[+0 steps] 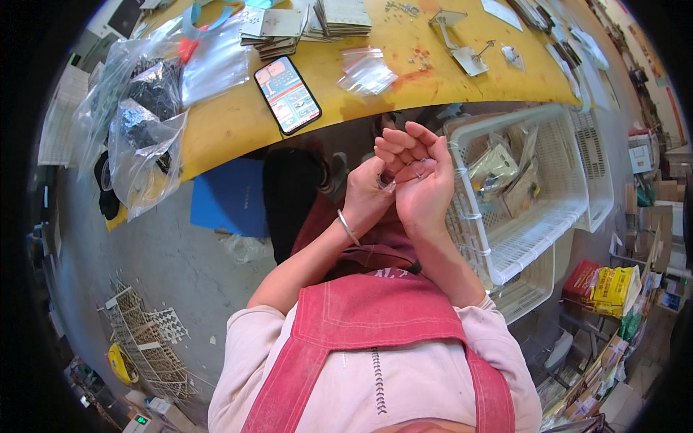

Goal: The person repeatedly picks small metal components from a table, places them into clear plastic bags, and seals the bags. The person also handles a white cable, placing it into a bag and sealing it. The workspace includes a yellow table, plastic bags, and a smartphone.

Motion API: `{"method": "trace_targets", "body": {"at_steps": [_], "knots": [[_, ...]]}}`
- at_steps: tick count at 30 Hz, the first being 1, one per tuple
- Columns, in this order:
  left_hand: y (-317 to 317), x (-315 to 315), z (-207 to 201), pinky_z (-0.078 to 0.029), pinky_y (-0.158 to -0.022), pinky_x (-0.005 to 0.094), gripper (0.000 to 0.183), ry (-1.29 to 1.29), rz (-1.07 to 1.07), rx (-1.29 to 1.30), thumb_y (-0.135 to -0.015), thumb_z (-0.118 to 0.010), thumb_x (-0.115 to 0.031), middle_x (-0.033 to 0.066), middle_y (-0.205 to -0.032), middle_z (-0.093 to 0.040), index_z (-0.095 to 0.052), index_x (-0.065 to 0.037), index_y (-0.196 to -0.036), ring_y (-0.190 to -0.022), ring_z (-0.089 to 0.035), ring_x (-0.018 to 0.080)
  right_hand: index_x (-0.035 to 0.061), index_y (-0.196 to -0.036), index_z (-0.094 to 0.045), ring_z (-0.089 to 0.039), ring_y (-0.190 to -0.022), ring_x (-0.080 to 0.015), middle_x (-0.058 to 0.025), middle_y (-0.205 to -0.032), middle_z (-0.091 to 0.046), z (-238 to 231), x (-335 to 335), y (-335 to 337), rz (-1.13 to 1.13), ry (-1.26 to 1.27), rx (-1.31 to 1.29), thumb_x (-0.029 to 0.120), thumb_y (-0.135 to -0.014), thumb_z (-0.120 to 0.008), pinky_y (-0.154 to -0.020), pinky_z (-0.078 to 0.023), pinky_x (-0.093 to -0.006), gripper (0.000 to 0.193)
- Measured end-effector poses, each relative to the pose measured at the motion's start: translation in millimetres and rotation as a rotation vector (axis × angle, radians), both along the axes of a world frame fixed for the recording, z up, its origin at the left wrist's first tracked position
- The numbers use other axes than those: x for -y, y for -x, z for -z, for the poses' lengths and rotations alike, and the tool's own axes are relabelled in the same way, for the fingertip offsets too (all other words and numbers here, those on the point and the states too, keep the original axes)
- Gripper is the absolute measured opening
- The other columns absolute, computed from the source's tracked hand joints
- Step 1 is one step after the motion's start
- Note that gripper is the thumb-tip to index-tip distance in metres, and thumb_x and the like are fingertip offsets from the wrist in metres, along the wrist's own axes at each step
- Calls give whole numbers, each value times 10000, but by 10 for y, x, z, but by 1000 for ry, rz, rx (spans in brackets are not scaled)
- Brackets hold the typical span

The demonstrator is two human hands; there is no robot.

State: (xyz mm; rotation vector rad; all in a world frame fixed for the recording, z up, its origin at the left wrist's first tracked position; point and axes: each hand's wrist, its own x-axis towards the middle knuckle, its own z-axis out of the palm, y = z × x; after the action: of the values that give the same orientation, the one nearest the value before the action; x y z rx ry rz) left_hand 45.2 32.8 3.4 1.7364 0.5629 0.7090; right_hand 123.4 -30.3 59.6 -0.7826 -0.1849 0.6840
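Above my lap, just off the table's near edge, my two hands meet. My right hand (424, 195) is turned palm up, its fingers curled into a cup. A few small metal pieces (419, 175) lie in that palm, too small to name. My left hand (367, 191) is closed against it, thumb and fingers pinched on something small and shiny that I cannot make out. Beyond them on the yellow table (224, 126) lie a stack of small clear zip bags (367, 71) and a phone (287, 95) with its screen lit.
Stacked metal plates (278, 25) and a metal bracket (469, 59) sit farther back. Clear bags with dark items (148, 108) hang over the left edge. White plastic baskets (534, 256), with bagged parts inside, stand at my right. A blue box (229, 196) is under the table.
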Motion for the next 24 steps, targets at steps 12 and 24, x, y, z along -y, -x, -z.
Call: {"method": "trace_targets", "body": {"at_steps": [12, 24], "knots": [[32, 40, 21, -549, -702, 352, 175, 69, 34, 126, -847, -775, -40, 149, -871, -677, -666, 3, -978, -770, -696, 250, -19, -1458, -528, -719, -1129, -314, -228, -1270, -719, 35, 48, 181, 31, 77, 427, 517, -1157, -340, -1007, -532, -427, 642], [59, -20, -12, -522, -641, 340, 224, -13, 29, -15, -872, -856, -129, 107, -780, -669, -656, -30, -858, -691, -647, 213, -61, -1476, -527, -647, -1256, -244, -188, -1373, -662, -15, 56, 4, 164, 150, 593, 322, -1154, -495, -1092, -492, -373, 502]]}}
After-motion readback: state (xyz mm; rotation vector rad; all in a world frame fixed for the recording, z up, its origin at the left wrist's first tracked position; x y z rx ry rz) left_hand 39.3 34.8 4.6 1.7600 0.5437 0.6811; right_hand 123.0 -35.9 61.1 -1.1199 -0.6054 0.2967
